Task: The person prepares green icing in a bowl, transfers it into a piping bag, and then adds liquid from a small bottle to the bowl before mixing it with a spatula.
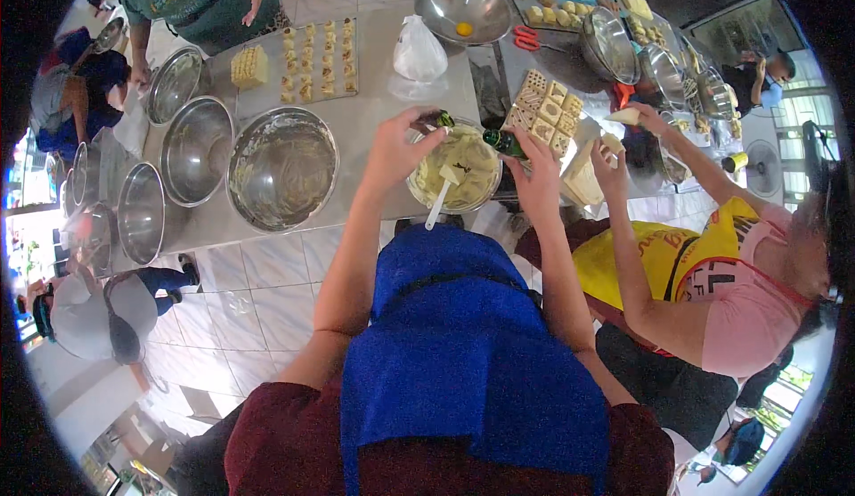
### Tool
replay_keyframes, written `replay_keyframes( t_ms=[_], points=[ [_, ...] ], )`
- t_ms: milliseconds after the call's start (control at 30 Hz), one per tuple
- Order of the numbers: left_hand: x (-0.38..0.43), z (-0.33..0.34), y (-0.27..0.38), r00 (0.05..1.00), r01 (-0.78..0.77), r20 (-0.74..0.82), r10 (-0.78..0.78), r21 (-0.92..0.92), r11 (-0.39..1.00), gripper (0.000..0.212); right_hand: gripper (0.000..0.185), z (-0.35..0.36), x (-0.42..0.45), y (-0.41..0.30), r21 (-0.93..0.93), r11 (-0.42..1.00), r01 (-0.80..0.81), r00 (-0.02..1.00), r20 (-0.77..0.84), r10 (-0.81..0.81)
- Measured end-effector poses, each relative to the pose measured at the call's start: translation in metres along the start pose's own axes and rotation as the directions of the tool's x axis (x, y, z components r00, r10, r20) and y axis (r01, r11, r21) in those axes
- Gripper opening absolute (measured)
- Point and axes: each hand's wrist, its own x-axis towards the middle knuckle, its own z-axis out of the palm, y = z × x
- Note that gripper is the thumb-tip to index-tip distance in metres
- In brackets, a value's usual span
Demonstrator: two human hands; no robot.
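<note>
In front of my blue apron, a metal bowl [492, 194] holds pale yellow batter [434, 157]. Dark streaks [461, 165] lie on the batter's surface. A white spatula [439, 201] rests in it, its handle leaning over the near rim. My right hand [538, 177] grips a small dark green bottle [502, 142], tilted with its mouth toward the bowl. At the bowl's far left, my left hand [401, 145] pinches a small dark green piece [444, 119], which looks like a bottle cap. The fingers partly hide both items.
Left stand a smeared mixing bowl [284, 169] and several metal bowls. Beyond are a tray of small pastries [320, 62], a white plastic bag [419, 52], a bowl with an egg yolk [464, 8] and red-handled scissors [526, 38]. A co-worker's hand [609, 162] works close on the right.
</note>
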Motion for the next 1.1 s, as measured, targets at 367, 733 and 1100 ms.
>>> replay_keyframes(
  t_ms=[367,733,1100],
  points=[
    [0.006,0.004,0.031,0.978,-0.092,0.187,0.097,-0.035,0.995,0.036,0.038,0.0,0.006,-0.011,0.427,0.9,-0.088,0.995,0.001,0.097],
    [0.02,0.007,0.07,0.952,-0.164,0.289,0.099,0.209,0.964,0.031,0.044,0.001,0.005,-0.01,0.408,0.911,-0.063,0.997,-0.01,0.074],
    [0.024,0.012,0.091,0.821,-0.542,0.389,0.417,0.305,0.783,0.037,0.045,-0.002,-0.004,-0.008,0.49,0.869,-0.064,0.996,-0.017,0.083]
  ],
)
